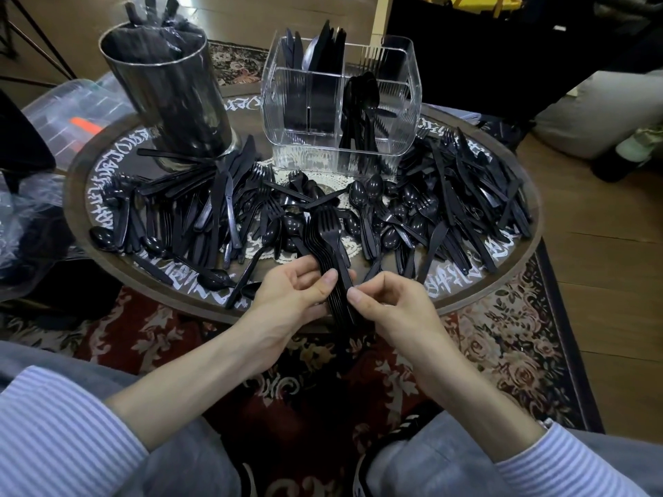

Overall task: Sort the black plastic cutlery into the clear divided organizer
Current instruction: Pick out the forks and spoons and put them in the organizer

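Observation:
A stack of black plastic forks [327, 234] points away from me over the table's near edge. My left hand [291, 295] grips the stack's handles, thumb on top. My right hand [387, 302] pinches the same handles from the right with fingers curled. The clear divided organizer [401, 113] stands at the back middle, with knives in its left rear compartment, forks at the right rear and spoons in the front right one. Loose black forks, knives and spoons [459, 206] lie heaped across the table.
A tall shiny metal cylinder [168, 98] stuffed with wrapped black cutlery stands at the back left of the round wooden table [77, 206]. A clear plastic bin [71, 113] sits on the floor to the left. A patterned red rug [150, 335] lies underneath.

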